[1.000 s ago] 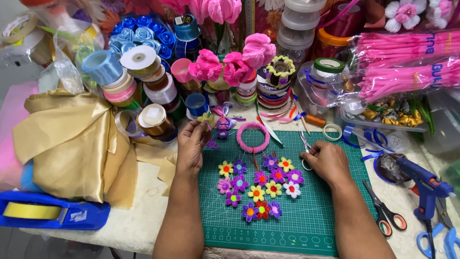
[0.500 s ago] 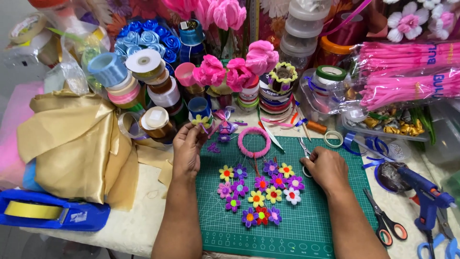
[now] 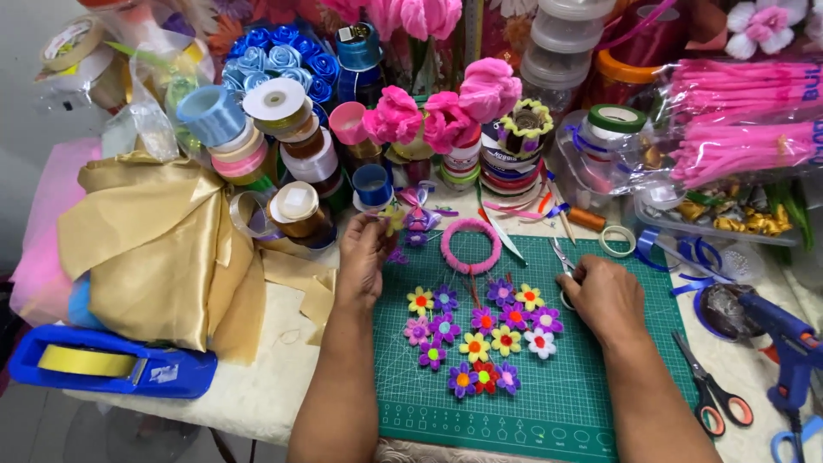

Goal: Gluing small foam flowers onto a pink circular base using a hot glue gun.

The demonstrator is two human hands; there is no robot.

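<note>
Flower, a small yellow-and-purple piece that looks like twisted pipe cleaner, sits pinched in the fingertips of the left hand, raised just above the top left corner of the green mat and close to the blue ribbon spools. It looks very light, soft and fuzzy, easily bent out of shape, so the centre or any stem is likely the safest place to grip, not the petals. The right hand rests on the mat with fingers curled around the loop handles of small scissors; the grip seems closed, though the fingertips are partly hidden. Between the hands lies a pink fuzzy ring, and below it about 13 finished flowers lie in a loose cluster, petals touching. Containers crowd the far edge: a stack of clear round tubs whose contents cannot be made out, a shallow clear tray with gold foil pieces in it, and clear bags of pink pipe cleaners. A blue tape dispenser holds a yellow roll at near left; a glue gun lies at right.
</note>
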